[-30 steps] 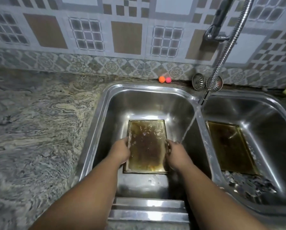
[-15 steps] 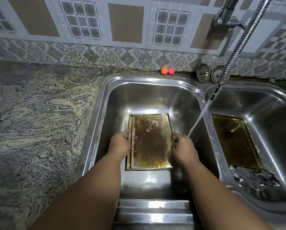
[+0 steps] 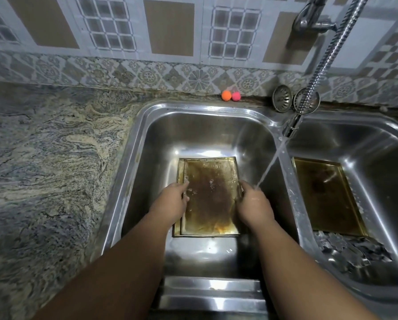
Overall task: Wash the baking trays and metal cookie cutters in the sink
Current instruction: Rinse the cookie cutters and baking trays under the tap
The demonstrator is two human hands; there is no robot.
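Lying in the sink (image 3: 193, 106), one tray (image 3: 211, 197) is gripped edgewise by left hand (image 3: 170, 203) and right hand (image 3: 253, 205); a second tray (image 3: 327, 195) and cutters (image 3: 352, 251), seemingly many, are seen beside.

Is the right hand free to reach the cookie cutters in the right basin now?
Probably not yet: the right hand grips a tray by its edge. Once it lets go, nothing lies over the cookie cutters.

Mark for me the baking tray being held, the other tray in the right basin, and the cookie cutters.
held baking tray (image 3: 213, 199): head view, middle of its stained floor.
second baking tray (image 3: 327, 195): head view, middle of its dark floor.
cookie cutters (image 3: 352, 252): head view, middle of the pile.
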